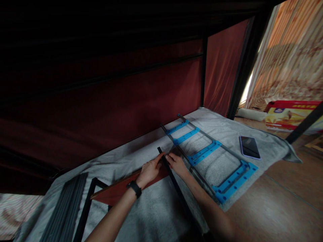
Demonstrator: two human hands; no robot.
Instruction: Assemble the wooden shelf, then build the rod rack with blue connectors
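A long black bar (178, 190) runs from near the middle of the view down to the bottom edge. My left hand (148, 173), with a dark watch at its wrist, has its index finger and thumb closed on the bar close to its far end. From the other side, the fingers of my right hand (176, 164) pinch the same stretch of bar. Under the hands lies a reddish-brown board (116, 192), partly covered by the left hand and the bar. A black frame (86, 208) meets its left end. What the fingertips touch underneath is hidden.
To the right, a rack of grey tubes with blue brackets (203, 153) lies on the grey cloth (222, 124). A phone (249, 147) rests beyond it. Grey tubes (65, 205) are bundled at left. Dark red panels (151, 97) stand behind; a red-and-yellow box (290, 114) is far right.
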